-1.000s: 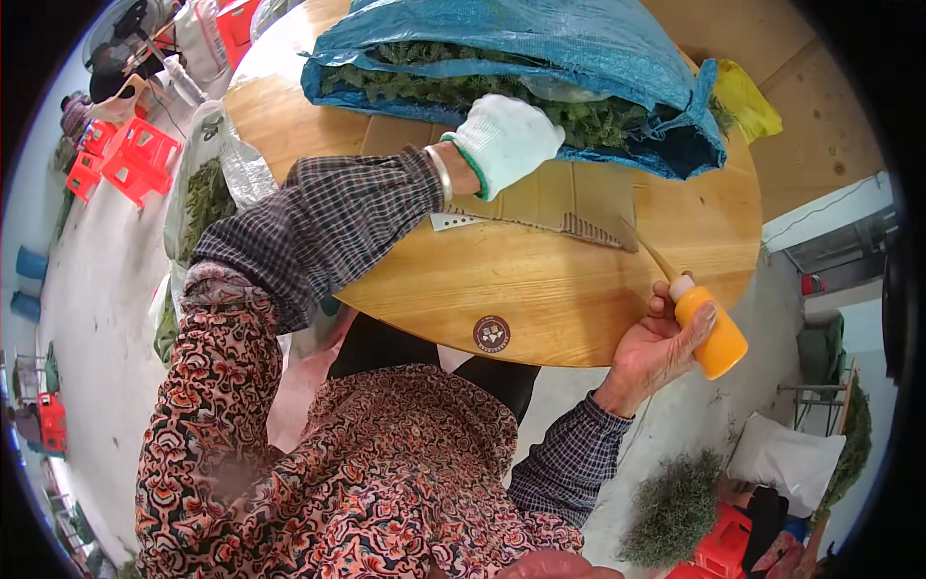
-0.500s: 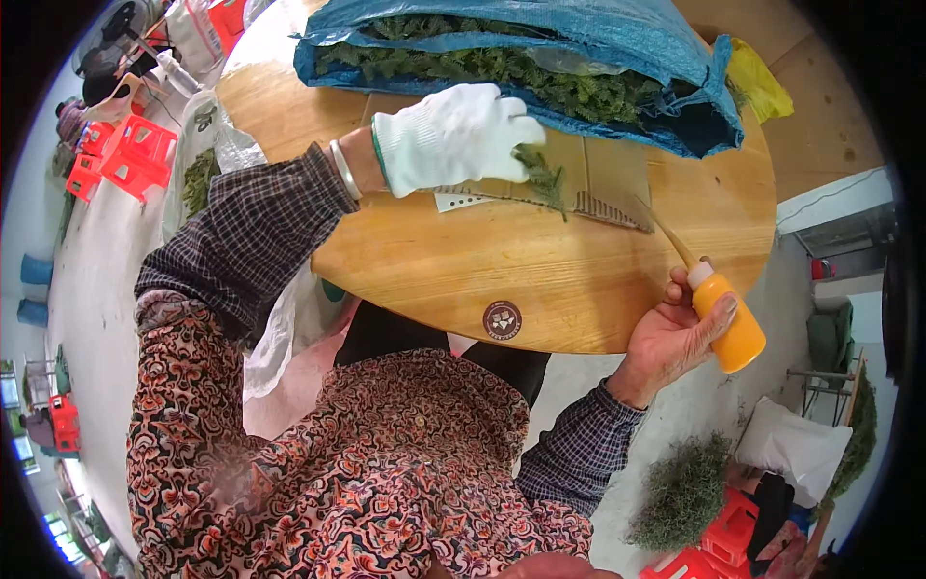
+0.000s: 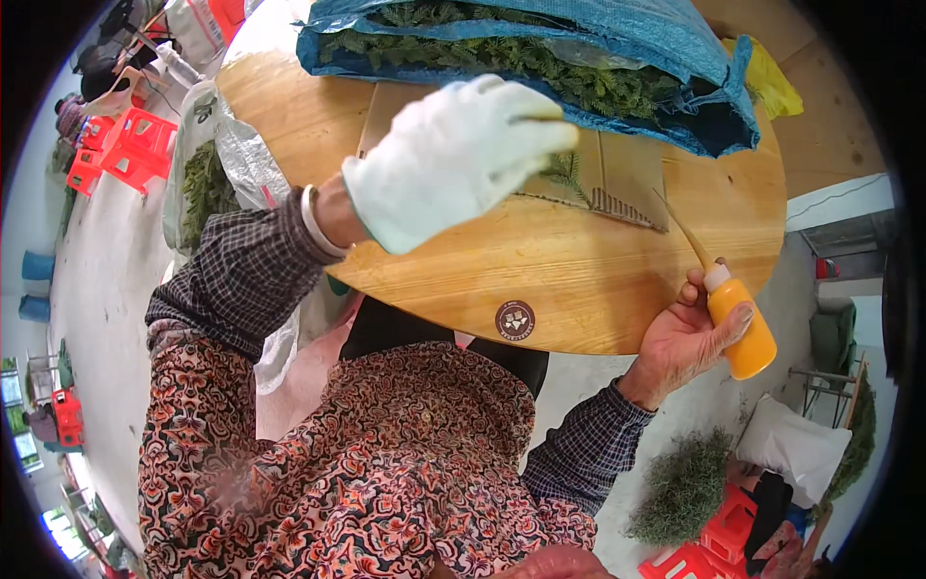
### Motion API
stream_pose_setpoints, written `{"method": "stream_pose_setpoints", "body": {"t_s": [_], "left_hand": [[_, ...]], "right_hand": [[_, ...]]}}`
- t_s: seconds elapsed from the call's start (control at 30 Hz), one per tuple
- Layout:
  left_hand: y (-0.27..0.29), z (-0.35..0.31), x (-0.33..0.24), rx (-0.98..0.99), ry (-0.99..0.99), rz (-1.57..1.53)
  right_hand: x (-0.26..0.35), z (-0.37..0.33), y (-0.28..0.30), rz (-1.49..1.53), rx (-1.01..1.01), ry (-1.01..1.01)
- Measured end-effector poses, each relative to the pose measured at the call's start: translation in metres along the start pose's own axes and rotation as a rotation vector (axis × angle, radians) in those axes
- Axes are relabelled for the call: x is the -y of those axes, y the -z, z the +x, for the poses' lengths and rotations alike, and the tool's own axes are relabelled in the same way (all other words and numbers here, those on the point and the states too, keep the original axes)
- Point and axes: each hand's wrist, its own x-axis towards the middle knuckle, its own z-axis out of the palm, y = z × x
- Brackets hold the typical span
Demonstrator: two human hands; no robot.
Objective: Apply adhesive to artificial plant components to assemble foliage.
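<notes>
My left hand (image 3: pixel 453 159), in a white knit glove, is raised over the table, its fingers stretched out and slightly blurred. Below its fingertips a small green fir sprig (image 3: pixel 571 179) shows against a flat piece of cardboard (image 3: pixel 632 179); the glove hides part of both. My bare right hand (image 3: pixel 680 338) is closed round an orange-yellow squeeze bottle (image 3: pixel 743 328) at the table's right edge. The bottle's long tan nozzle (image 3: pixel 687 232) points up and left, toward the cardboard's corner.
A blue woven sack (image 3: pixel 540 72) full of fir sprigs lies across the table's far side. The round wooden table (image 3: pixel 424 280) has a dark round sticker (image 3: pixel 514 320). A white bag of greenery (image 3: pixel 207 183) stands left. Red stools (image 3: pixel 135 150) and a dry bush-like bundle (image 3: pixel 685 487) are on the floor.
My left hand has lifted up from the cardboard and looks larger; the sprig that was at its fingertips now shows below it. My right hand still holds the bottle, almost unmoved.
</notes>
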Motion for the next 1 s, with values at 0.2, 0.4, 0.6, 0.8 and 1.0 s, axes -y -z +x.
{"method": "stream_pose_setpoints", "body": {"t_s": [0.2,0.4,0.6,0.8,1.0], "left_hand": [[-0.016,-0.013,-0.030,0.170,0.180,0.040],[-0.027,-0.028,-0.038,0.210,0.193,-0.043],[-0.035,-0.026,-0.037,0.120,0.182,-0.080],[-0.035,-0.026,-0.034,0.072,0.153,-0.087],[-0.037,-0.034,-0.030,0.091,0.158,-0.096]], "right_hand": [[-0.002,0.003,0.002,-0.032,0.018,-0.017],[-0.003,0.008,0.005,-0.096,0.005,-0.031],[0.001,0.010,0.004,-0.070,-0.026,-0.013],[0.003,0.008,0.008,0.022,0.032,-0.052],[0.001,-0.009,-0.007,0.174,0.164,-0.166]]}}
